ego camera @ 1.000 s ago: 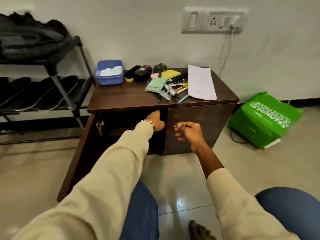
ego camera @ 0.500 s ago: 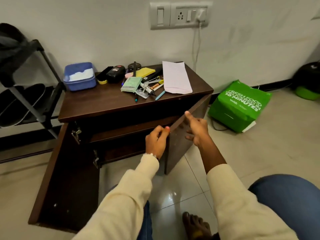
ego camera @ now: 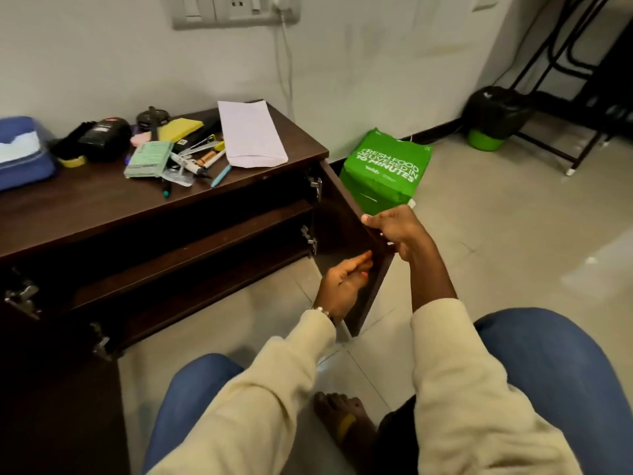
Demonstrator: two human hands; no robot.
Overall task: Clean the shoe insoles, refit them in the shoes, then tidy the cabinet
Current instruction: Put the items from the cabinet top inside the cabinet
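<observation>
both cabinet doors [ego camera: 346,241] swung wide; the shelf [ego camera: 191,252] seemingly bare, reachable.

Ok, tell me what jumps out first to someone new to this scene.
Both hands on the cabinet's open right door: the right hand grips its top edge, the left hand touches its inner face. Behind the door, a bright green bag sits on the floor. Pens and a white envelope clutter the cabinet top.
</observation>
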